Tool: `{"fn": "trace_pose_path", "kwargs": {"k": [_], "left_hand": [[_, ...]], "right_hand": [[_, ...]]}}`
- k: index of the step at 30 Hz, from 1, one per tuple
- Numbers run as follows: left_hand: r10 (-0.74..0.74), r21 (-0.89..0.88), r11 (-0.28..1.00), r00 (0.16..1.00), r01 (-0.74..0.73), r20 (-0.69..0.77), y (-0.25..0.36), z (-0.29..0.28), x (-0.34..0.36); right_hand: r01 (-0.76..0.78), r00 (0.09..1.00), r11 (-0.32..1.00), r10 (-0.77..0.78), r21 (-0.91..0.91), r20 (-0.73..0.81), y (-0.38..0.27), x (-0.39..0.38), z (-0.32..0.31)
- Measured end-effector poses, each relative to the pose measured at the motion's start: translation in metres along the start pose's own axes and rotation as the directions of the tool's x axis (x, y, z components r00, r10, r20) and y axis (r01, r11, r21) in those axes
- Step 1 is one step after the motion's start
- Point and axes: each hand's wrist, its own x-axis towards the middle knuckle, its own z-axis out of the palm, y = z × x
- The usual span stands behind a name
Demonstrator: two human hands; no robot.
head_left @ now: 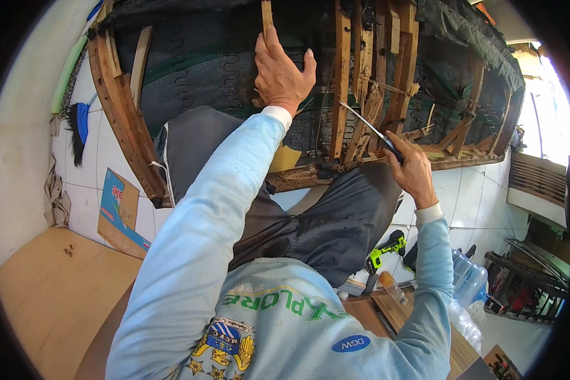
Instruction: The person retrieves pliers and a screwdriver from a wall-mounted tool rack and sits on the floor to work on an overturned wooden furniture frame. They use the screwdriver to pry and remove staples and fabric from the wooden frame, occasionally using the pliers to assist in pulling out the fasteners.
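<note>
In front of me lies the underside of an upholstered seat frame, with wooden rails (121, 111), wavy metal springs and dark torn fabric (468, 35). My left hand (282, 75) rests against a narrow wooden slat (266, 14), thumb spread wide; the fingers' undersides are hidden. My right hand (414, 168) is closed round the dark handle of a screwdriver (368, 125), its long metal shaft pointing up and left. The shaft's tip lies by an upright wooden slat (340, 76). Beside it are splintered, broken wood pieces (365, 120).
A blue brush (79, 130) and a cardboard piece (121, 212) lie left on white tiles, near a plywood sheet (63, 285). At my right are a green power drill (386, 249), a clear water bottle (468, 278) and a dark rack (529, 278).
</note>
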Motion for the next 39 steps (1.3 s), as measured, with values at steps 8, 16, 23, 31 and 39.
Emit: {"fn": "trace_pose_path", "kwargs": {"k": [8, 16, 23, 31, 39], "left_hand": [[-0.002, -0.003, 1.000, 1.000, 0.003, 0.008, -0.001, 0.000, 0.001], [0.002, -0.007, 1.000, 1.000, -0.002, -0.003, 0.001, -0.001, 0.001], [0.001, -0.022, 1.000, 1.000, -0.001, 0.010, 0.001, -0.002, 0.000], [-0.010, 0.007, 1.000, 1.000, 0.010, 0.004, 0.001, 0.000, 0.000], [0.002, 0.009, 1.000, 1.000, -0.002, -0.005, 0.002, 0.000, 0.002]], "right_hand": [[0.014, 0.999, 0.998, -0.012, -0.053, 0.040, 0.000, 0.006, -0.008], [-0.014, 1.000, 1.000, 0.014, -0.001, 0.011, -0.004, 0.006, -0.007], [-0.025, 0.998, 1.000, 0.026, -0.015, 0.056, -0.004, 0.008, -0.010], [-0.101, 0.921, 0.994, 0.105, -0.030, 0.376, 0.012, 0.064, -0.049], [0.382, 0.887, 0.692, -0.461, -0.613, 0.032, 0.046, 0.089, -0.028]]}}
